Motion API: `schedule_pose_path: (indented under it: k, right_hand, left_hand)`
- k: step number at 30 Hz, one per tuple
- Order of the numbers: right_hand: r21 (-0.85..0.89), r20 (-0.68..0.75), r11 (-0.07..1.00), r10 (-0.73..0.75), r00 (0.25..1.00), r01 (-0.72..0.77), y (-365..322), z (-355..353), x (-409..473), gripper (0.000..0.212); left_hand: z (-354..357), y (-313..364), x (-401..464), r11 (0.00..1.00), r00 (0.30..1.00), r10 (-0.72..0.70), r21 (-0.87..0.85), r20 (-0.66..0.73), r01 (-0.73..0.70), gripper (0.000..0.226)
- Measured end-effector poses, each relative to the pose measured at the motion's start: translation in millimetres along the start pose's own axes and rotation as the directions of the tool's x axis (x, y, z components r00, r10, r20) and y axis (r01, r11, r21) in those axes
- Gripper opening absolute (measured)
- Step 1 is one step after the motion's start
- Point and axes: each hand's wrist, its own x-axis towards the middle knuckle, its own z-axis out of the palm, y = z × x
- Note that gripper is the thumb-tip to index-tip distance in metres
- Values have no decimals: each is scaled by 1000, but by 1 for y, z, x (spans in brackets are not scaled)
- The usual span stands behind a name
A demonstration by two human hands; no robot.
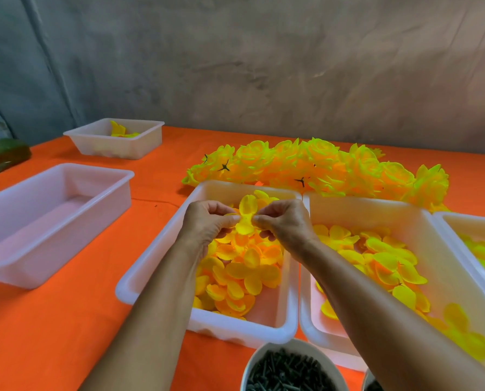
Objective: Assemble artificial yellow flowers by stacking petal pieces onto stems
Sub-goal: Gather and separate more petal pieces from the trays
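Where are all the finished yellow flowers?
In the head view, the finished yellow flowers lie in a row on the orange table, toward the far right, just behind the white bins of petals and in front of the grey wall.

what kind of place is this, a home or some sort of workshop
Most likely a small craft workshop or piecework bench, not a shop floor. White trays of loose yellow petal pieces sit on an orange-covered table, a heap of finished yellow flowers lies behind them, and the wall is bare grey plaster.
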Motion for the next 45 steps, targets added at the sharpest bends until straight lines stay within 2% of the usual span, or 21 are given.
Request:
schedule_pose_path:
  k: [2, 5, 11, 13, 18, 21, 26, 29, 31, 33, 34, 36, 37, 42, 45]
  right_hand:
    - [-21, -10, 1000, -22, 1000, 21, 0, 0, 0, 19]
    - [35, 3, 999, -37, 999, 37, 1, 0, -1, 19]
    - [66, 165, 996, -73, 984, 62, 4, -5, 0, 10]
    - [120, 144, 991, -71, 987, 54, 6, -6, 1, 10]
    - [237, 2, 970, -65, 998, 62, 11, -6, 2, 28]
    - [240, -42, 968, -62, 997, 70, 12, -3, 4, 33]
    - [223, -51, 970, -85, 995, 94, 13, 0, 4, 34]
    - [208, -102, 972, -87, 991, 107, 12, 1, 3, 33]
    - [195, -145, 975, -84, 986, 111, 12, 1, 3, 31]
    - [181, -176, 977, -81, 981, 113, 13, 1, 4, 32]
    - [177, -179, 978, -82, 981, 114, 13, 0, 4, 32]
    - [201, -154, 973, -83, 985, 113, 12, -2, 3, 31]
    - [240, -124, 964, -83, 989, 111, 10, -3, 2, 30]
    - [351, 17, 932, -101, 995, 89, 5, -11, -3, 29]
    - [360, 86, 930, -117, 989, 79, 6, -15, -3, 20]
  left_hand:
    - [2, 0, 0, 999, 999, 36, -8, -18, -36, 17]
    - [5, -1, 1, 996, 995, 86, 1, -45, -86, 21]
    - [7, -2, 1, 983, 979, 182, -10, -89, -184, 25]
    - [9, -2, -1, 974, 971, 225, 21, -78, -224, 23]
    - [13, -2, 0, 963, 963, 269, 31, -24, -268, 7]
    - [13, -2, -1, 952, 952, 299, 41, 64, -302, 17]
    - [12, 0, -2, 955, 955, 295, 7, 20, -296, 15]
    - [13, 0, -1, 965, 966, 258, -44, -9, -258, 14]
    - [13, 1, -1, 957, 959, 276, -73, -66, -281, 12]
    - [11, 0, 0, 944, 946, 321, -71, -43, -323, 20]
    - [11, -1, 0, 942, 942, 336, -14, 4, -336, 19]
    - [12, -3, -1, 927, 933, 349, 112, 87, -357, 12]
    - [12, -4, -1, 924, 931, 353, 121, 94, -362, 12]
    - [13, -3, 0, 936, 935, 345, 40, 85, -350, 20]
    - [13, -4, 1, 937, 938, 346, 41, 19, -346, 11]
